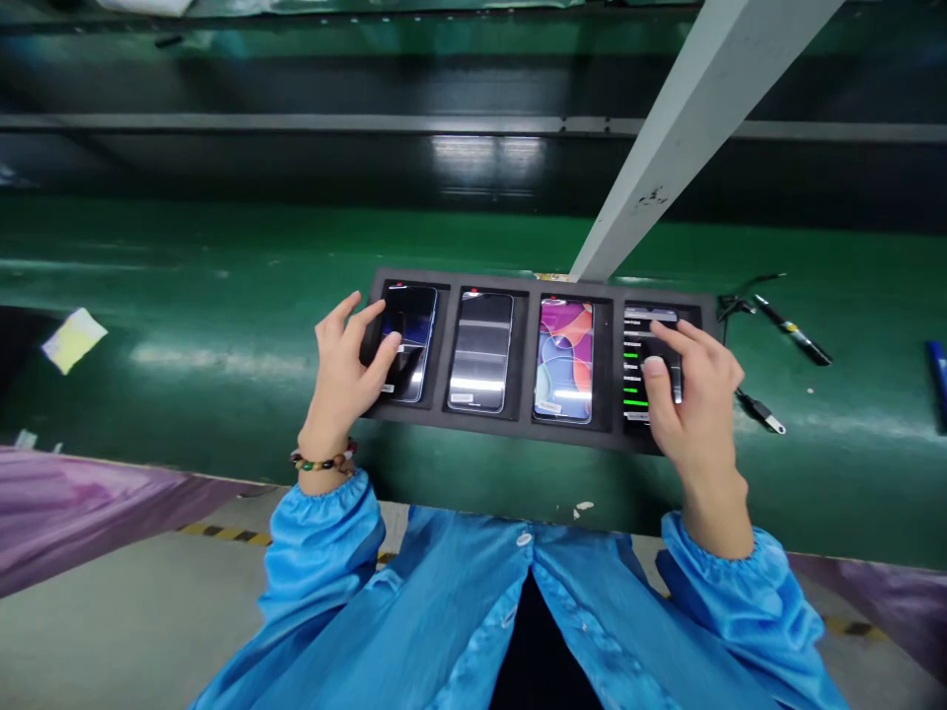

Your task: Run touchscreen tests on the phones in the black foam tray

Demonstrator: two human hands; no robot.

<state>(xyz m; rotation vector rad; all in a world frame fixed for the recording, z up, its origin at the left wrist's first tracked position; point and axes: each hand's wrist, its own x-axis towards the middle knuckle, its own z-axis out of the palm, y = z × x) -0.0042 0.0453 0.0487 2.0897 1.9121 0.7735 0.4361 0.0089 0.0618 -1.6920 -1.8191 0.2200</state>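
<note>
A dark foam tray lies on the green bench, with several smartphones set in its recesses. At the tray's left end, my left hand has its fingers apart over the edge of the leftmost phone, whose screen is mostly dark. Over the rightmost phone is my right hand, thumb and fingers apart; that screen shows rows of text and green bars. Between them lie a phone with a dark reflecting screen and one lit with a colourful wallpaper. Neither hand grips anything.
A pale slanted post rises just behind the tray. To the right lie a black cable with a USB plug, a black pen and a blue object. A yellowish paper piece rests at left. A dark channel runs along the back.
</note>
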